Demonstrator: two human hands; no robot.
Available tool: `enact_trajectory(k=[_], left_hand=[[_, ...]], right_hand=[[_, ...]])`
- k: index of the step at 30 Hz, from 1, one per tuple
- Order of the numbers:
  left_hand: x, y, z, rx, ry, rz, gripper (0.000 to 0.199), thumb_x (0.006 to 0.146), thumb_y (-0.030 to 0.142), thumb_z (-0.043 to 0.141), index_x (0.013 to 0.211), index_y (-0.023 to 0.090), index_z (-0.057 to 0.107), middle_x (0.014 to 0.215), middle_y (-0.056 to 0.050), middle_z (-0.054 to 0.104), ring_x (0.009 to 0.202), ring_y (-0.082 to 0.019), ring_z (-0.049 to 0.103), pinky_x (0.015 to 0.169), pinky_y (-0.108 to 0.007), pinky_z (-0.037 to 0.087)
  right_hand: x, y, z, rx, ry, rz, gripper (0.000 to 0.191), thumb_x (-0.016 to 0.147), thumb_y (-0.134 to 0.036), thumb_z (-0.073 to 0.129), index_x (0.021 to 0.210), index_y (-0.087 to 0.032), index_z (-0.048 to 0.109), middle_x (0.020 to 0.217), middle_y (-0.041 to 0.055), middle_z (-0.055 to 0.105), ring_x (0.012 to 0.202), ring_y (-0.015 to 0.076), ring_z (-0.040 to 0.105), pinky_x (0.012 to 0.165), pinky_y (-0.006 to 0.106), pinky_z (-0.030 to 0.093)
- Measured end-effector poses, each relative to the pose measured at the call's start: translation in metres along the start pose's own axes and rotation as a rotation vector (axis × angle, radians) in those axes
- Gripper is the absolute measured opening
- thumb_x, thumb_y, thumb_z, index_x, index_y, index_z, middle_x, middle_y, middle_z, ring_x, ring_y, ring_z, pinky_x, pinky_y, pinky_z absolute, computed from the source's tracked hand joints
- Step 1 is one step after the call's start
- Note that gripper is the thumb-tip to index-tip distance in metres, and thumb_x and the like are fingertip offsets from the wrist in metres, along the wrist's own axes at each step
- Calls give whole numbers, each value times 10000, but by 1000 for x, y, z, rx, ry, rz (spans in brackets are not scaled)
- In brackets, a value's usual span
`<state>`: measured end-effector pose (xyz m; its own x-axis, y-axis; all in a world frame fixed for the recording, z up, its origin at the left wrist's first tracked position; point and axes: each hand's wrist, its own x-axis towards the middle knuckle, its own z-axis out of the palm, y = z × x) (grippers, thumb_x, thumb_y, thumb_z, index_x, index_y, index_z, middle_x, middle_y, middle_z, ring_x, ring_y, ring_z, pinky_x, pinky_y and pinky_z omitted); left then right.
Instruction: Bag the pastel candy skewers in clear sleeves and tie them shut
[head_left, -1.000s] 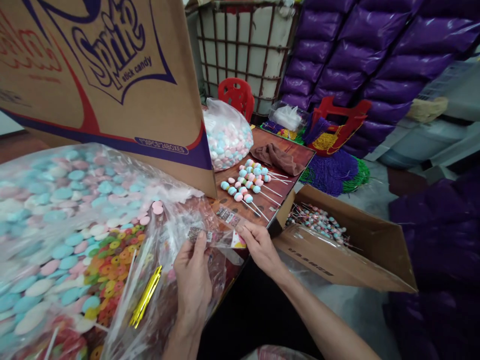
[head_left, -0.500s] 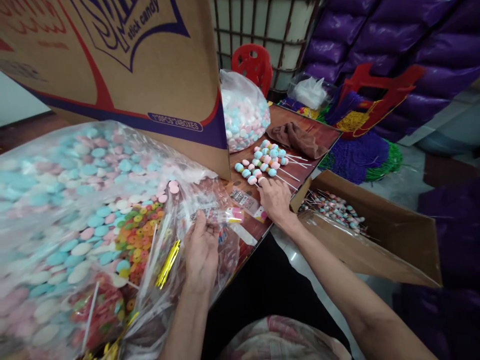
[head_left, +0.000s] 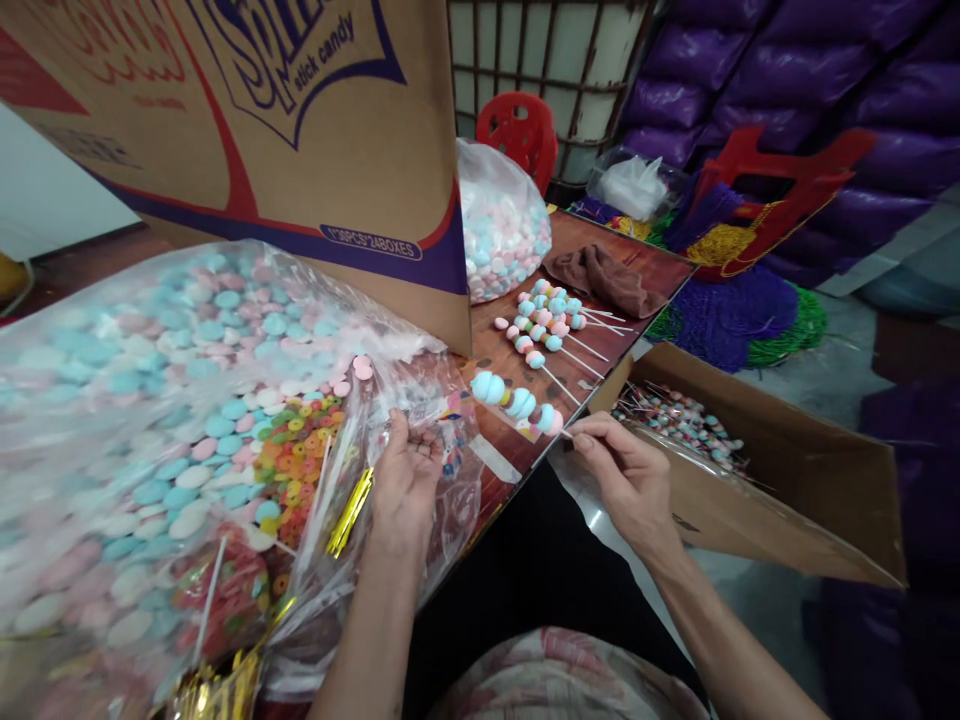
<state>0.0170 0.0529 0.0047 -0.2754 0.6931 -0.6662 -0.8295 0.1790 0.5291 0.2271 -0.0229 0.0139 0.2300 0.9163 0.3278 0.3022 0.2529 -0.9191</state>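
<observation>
My right hand (head_left: 626,470) pinches the stick of a candy skewer (head_left: 517,402) with blue and pink pieces, held level over the table's front edge. To its left, my left hand (head_left: 409,470) is palm up with curled fingers at a clear plastic wrapper (head_left: 451,435); what it holds is hard to make out. Behind the held skewer, several candy skewers (head_left: 547,320) lie side by side on the table. On the left are a big clear bag of pastel candies (head_left: 187,370), ring gummies (head_left: 296,460) and gold twist ties (head_left: 350,512).
A tall printed carton (head_left: 300,150) stands behind the bag. Farther back are another candy bag (head_left: 504,225), a brown cloth (head_left: 604,278) and a red chair (head_left: 519,135). On the right, an open carton (head_left: 795,480) holds many skewers.
My right hand has taken a skewer from the front of the row and brought it closer. The clear sleeve with a pink and yellow end no longer shows plainly at my left hand.
</observation>
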Motion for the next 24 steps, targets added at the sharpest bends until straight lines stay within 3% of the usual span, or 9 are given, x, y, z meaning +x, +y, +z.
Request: enact_trajectory(k=[6, 13, 17, 24], left_hand=[[-3, -2, -3, 40, -22, 62, 307, 913, 338, 654, 701, 143, 546, 593, 31, 556, 539, -65, 529, 564, -190, 473], [-9, -3, -9, 105, -177, 399, 345, 717, 365, 841, 697, 149, 572, 623, 51, 588, 582, -64, 549, 625, -195, 477], [-10, -1, -9, 199, -243, 524, 461, 668, 461, 844, 616, 160, 499, 587, 69, 526, 554, -54, 499, 620, -196, 465], [-5, 0, -11, 260, -281, 534, 484, 713, 496, 797, 613, 172, 452, 582, 72, 486, 538, -61, 491, 625, -218, 482]], right_hand=[[-9, 4, -14, -160, -59, -208, 160, 952, -122, 557, 951, -235, 671, 880, 21, 640, 825, 164, 597, 740, 325, 432], [-7, -6, -33, -387, -172, -375, 179, 964, -125, 526, 973, -231, 670, 875, 30, 668, 816, 180, 602, 744, 361, 394], [-7, -11, -33, -389, -197, -385, 145, 958, -157, 546, 955, -229, 672, 873, 33, 676, 801, 187, 611, 727, 360, 401], [-9, -13, -24, -391, -219, -381, 132, 963, -169, 545, 947, -232, 660, 851, 34, 684, 807, 193, 619, 730, 368, 412]])
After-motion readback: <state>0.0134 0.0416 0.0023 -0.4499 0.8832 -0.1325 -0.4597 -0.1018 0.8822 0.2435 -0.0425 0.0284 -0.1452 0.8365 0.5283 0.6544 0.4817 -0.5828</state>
